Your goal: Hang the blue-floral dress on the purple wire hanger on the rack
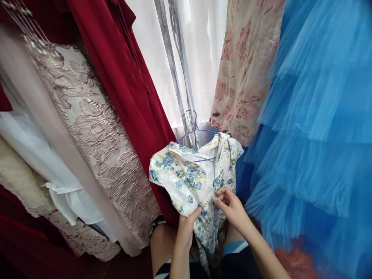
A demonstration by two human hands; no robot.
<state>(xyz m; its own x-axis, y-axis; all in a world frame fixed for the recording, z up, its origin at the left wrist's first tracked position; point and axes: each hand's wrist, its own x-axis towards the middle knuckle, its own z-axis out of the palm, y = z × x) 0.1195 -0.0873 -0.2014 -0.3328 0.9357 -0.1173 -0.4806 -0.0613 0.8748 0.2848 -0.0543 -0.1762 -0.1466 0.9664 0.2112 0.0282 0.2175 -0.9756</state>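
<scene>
A short-sleeved white dress [188, 176] with blue and yellow-green flowers hangs in front of me on a thin purple wire hanger [181, 137]. Its V-shaped neckline gapes, and the lower part drops between my knees. My left hand [188, 224] grips the dress at its left side, thumb on the front, fingers hidden underneath. On the front below the neckline, my right hand [231, 205] pinches the fabric between thumb and fingers. The hanger's hook overlaps a grey metal pole [171, 50]; I cannot tell whether it hangs from it.
Long garments crowd both sides. A dark red gown [122, 93] and a pale pink textured gown [107, 155] hang at left. On the right are a beige dress with pink flowers [240, 73] and a tiered blue tulle gown [314, 116]. A white curtain [203, 50] falls behind.
</scene>
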